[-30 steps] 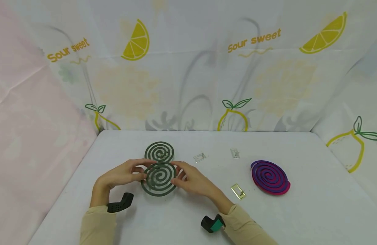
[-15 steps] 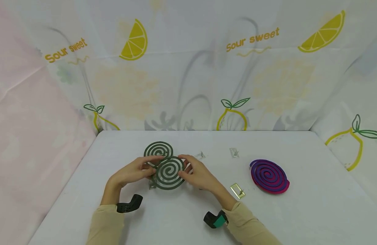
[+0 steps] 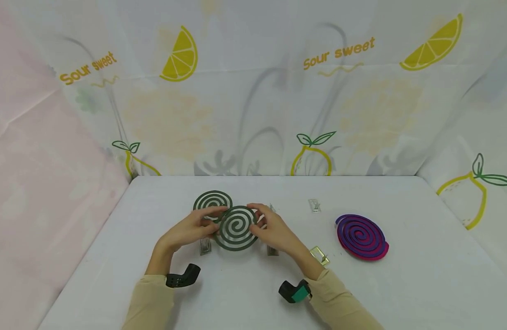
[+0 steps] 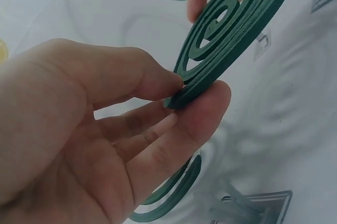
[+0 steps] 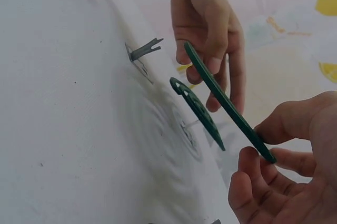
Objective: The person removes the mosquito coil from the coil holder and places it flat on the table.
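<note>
A dark green mosquito coil [image 3: 238,225] is held up between both hands, over the table. My left hand [image 3: 191,230] pinches its left edge; in the left wrist view the thumb presses the upper face and a finger lies beneath. At the opposite edge my right hand [image 3: 275,231] grips the coil between thumb and fingers. Behind it, a second green coil [image 3: 213,201] sits raised on a small metal stand, as the right wrist view shows; the held coil overlaps it in the head view. A metal stand [image 5: 142,56] with an upright forked prong lies near the hands.
Small flat metal stands lie about: grey ones at left [image 3: 205,246] and below the right hand [image 3: 272,250], a silver one [image 3: 315,205] farther back, a gold one [image 3: 319,255] beside the right wrist. A purple coil [image 3: 362,236] lies over a pink one at right.
Both hands have carried the held coil rightward and slightly farther from the person, off the spot in front of the second coil. Grey stands beneath have come into view.
</note>
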The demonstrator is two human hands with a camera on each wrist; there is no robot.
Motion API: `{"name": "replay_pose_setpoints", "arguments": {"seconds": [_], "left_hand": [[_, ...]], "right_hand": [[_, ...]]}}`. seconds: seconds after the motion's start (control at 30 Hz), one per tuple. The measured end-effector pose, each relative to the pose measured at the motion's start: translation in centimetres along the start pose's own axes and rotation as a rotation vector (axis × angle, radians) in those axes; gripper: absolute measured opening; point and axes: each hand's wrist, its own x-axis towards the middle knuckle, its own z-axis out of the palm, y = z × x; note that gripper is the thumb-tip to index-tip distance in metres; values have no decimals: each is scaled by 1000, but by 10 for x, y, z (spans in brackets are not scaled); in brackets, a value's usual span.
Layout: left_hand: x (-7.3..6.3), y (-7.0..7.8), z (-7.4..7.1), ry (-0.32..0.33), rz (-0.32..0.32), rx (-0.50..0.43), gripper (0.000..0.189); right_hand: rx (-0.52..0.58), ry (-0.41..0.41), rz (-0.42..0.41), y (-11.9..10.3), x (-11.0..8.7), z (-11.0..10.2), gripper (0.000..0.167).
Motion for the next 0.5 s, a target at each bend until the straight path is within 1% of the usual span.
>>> {"name": "replay_pose_setpoints", "arguments": {"seconds": [0.23,0.5], "left_hand": [[4,0,4,-10,18,1,50],[7,5,10,3,30,-28,49]], "right_hand": [[5,-7,4,2,-1,-7,51],[10,1,-2,3,-2,-14,51]]}}
